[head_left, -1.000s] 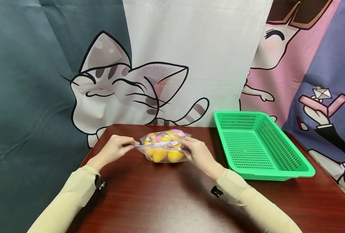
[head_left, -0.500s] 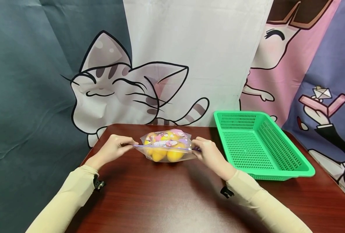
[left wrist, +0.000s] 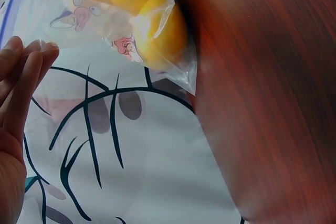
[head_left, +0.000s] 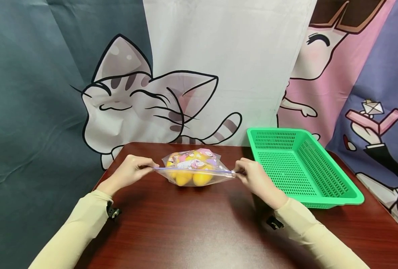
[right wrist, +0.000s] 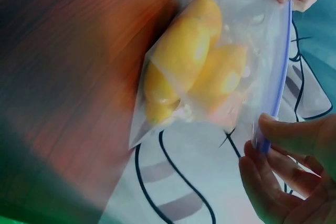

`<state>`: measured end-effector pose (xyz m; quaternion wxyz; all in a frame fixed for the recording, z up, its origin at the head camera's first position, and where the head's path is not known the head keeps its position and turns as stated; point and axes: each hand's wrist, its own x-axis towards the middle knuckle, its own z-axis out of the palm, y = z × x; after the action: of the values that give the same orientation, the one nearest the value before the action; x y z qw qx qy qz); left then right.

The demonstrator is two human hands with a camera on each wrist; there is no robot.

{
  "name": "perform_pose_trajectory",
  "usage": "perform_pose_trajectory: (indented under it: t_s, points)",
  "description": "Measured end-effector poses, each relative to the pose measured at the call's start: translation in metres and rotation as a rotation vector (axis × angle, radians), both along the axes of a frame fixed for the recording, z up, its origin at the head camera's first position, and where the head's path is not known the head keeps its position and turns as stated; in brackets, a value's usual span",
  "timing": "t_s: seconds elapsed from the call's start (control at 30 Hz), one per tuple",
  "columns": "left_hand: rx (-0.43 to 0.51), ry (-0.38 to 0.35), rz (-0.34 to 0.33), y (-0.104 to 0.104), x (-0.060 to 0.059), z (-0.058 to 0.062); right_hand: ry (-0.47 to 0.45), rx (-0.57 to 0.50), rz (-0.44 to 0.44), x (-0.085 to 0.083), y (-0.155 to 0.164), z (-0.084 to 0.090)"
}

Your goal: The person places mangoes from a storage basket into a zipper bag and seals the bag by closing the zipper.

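Note:
A clear zip bag [head_left: 215,177] with a purple zip strip and printed cartoon figures stands on the table, with several yellow mangoes [right wrist: 181,59] inside. My left hand [head_left: 131,173] pinches the left end of the strip between thumb and fingers. At the strip's right end, my right hand [head_left: 254,179] pinches the zip with its thumb on top, a small pale slider right at the fingertips. Between the two hands the strip is stretched nearly straight. In the left wrist view, the left hand's fingertips [left wrist: 47,48] hold the bag's corner by the zip.
A green plastic basket [head_left: 303,175] stands on the right of the dark red wooden table [head_left: 192,228], close beyond my right hand. A printed cloth [head_left: 199,45] with cartoon figures hangs behind the table's far edge.
My right hand has moved to the right along the zip strip, from beside the mangoes to the strip's end. The left hand keeps its pinch and has hardly moved.

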<state>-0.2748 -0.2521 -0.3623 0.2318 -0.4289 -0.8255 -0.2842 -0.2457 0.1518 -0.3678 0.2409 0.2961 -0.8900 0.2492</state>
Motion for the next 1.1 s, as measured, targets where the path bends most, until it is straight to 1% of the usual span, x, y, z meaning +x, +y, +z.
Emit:
perform_pose_trajectory:
  t_s: [0.2, 0.3, 0.47, 0.67, 0.73, 0.83, 0.93, 1.0, 1.1]
  points:
    - [-0.021, -0.019, -0.019, 0.001, -0.001, 0.001, -0.033, 0.054, -0.034, 0.004, 0.004, 0.003]
    - [-0.032, -0.062, -0.031, 0.001, 0.0, 0.0, -0.065, 0.103, -0.038, 0.005, 0.002, 0.003]
    - [-0.061, -0.157, -0.052, 0.001, 0.004, -0.006, -0.15, 0.225, -0.051, 0.01, -0.001, 0.0]
    - [-0.126, -0.231, -0.078, 0.005, 0.006, -0.01, -0.231, 0.332, -0.109, 0.013, -0.006, -0.005]
    - [-0.143, -0.241, -0.087, 0.005, 0.006, -0.01, -0.254, 0.357, -0.127, 0.013, -0.009, -0.006]
    - [-0.17, -0.24, -0.104, 0.006, 0.006, -0.01, -0.281, 0.379, -0.145, 0.014, -0.014, -0.008]
    - [-0.202, -0.252, -0.131, 0.009, 0.006, -0.01, -0.297, 0.372, -0.126, 0.014, -0.018, -0.01]
    - [-0.23, -0.274, -0.141, 0.012, 0.007, -0.01, -0.305, 0.353, -0.109, 0.015, -0.02, -0.011]
    - [-0.277, -0.336, -0.158, 0.016, 0.009, -0.01, -0.306, 0.329, -0.091, 0.014, -0.025, -0.012]
